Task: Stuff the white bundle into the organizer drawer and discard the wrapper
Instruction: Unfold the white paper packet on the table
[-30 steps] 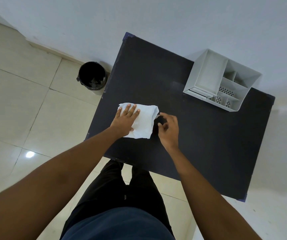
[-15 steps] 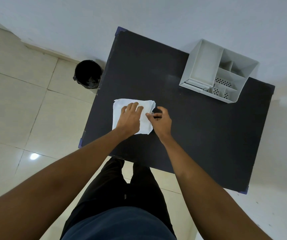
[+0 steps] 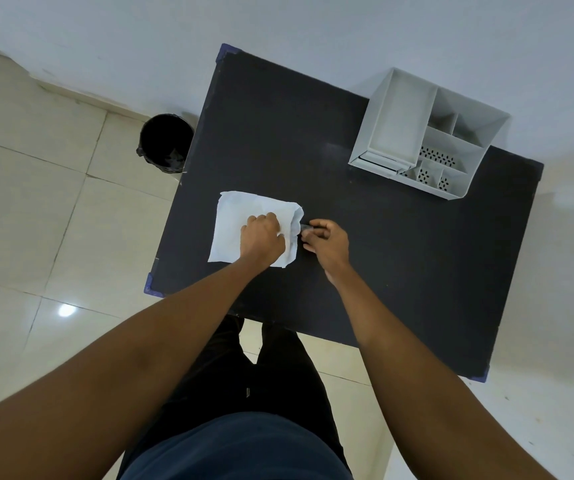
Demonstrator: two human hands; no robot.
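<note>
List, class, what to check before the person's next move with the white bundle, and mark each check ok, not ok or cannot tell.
1. Left hand pins white bundle on the table: ok.
2. Right hand pinches something at the bundle's right edge: ok; wrapper or not: cannot tell.
3. Organizer upright on the table: ok.
4. Drawer open: cannot tell.
5. Bin beside the table: ok.

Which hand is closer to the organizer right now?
Right. The right hand is at the bundle's right edge, below-left of the organizer; the left hand rests on the bundle, farther left.
</note>
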